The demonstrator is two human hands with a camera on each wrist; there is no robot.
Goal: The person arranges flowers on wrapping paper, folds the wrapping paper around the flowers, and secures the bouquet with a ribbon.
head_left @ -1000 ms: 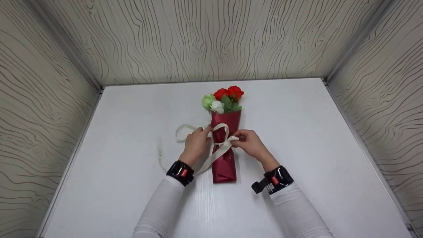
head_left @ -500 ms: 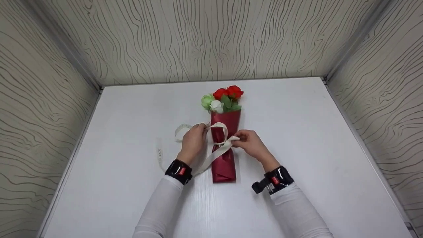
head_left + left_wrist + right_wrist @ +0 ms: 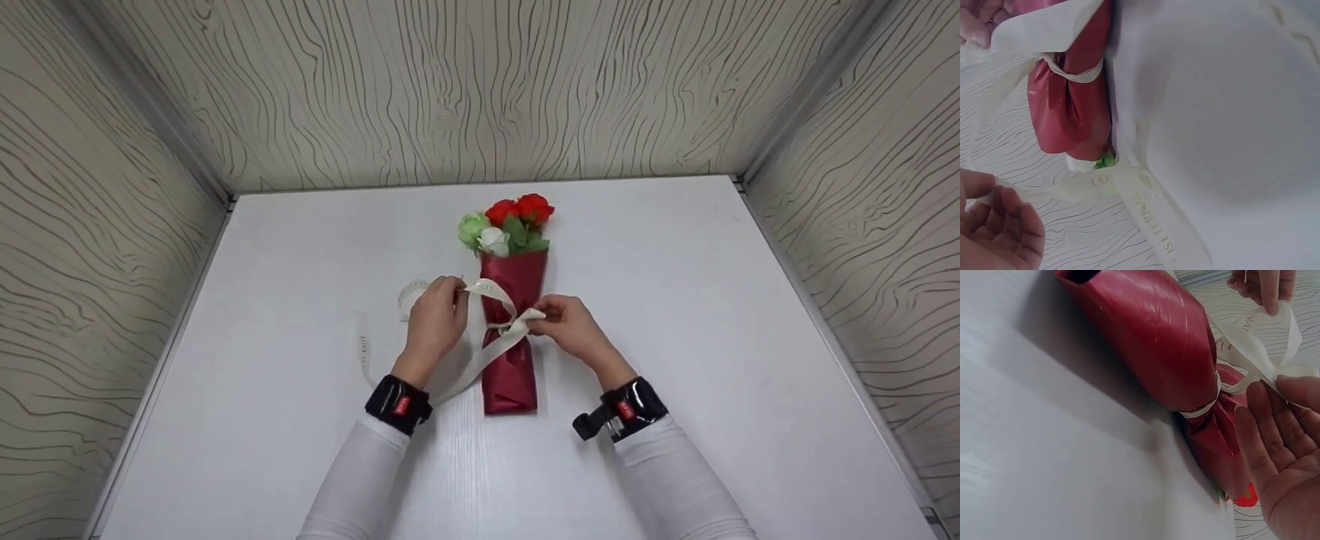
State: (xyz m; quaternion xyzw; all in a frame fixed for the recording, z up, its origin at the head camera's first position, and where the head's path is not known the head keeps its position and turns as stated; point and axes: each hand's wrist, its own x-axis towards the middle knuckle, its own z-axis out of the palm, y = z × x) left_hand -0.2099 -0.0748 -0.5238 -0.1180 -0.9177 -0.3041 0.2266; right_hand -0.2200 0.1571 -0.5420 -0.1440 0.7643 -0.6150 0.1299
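Note:
A bouquet in dark red wrapping paper (image 3: 511, 382) lies on the white table, its red, white and green flowers (image 3: 504, 223) pointing away from me. Cream ribbon (image 3: 480, 361) with gold lettering is tied round its narrow waist. My left hand (image 3: 435, 319), left of the bouquet, pinches one length of the ribbon (image 3: 1081, 185) between thumb and forefinger. On the other side my right hand (image 3: 570, 328) pinches a folded loop of ribbon near the knot. In the right wrist view, the right thumb and forefinger (image 3: 1261, 396) hold that loop just above the wrapping.
A loose ribbon tail (image 3: 364, 345) lies on the table (image 3: 247, 420) to the left, and another curl of ribbon (image 3: 409, 291) sits behind my left hand. Patterned panels (image 3: 450, 90) close off the back and both sides.
My left hand has shifted slightly left and away from me, drawing its ribbon length out from an arch over the wrapping. The right hand stays almost still with its loop.

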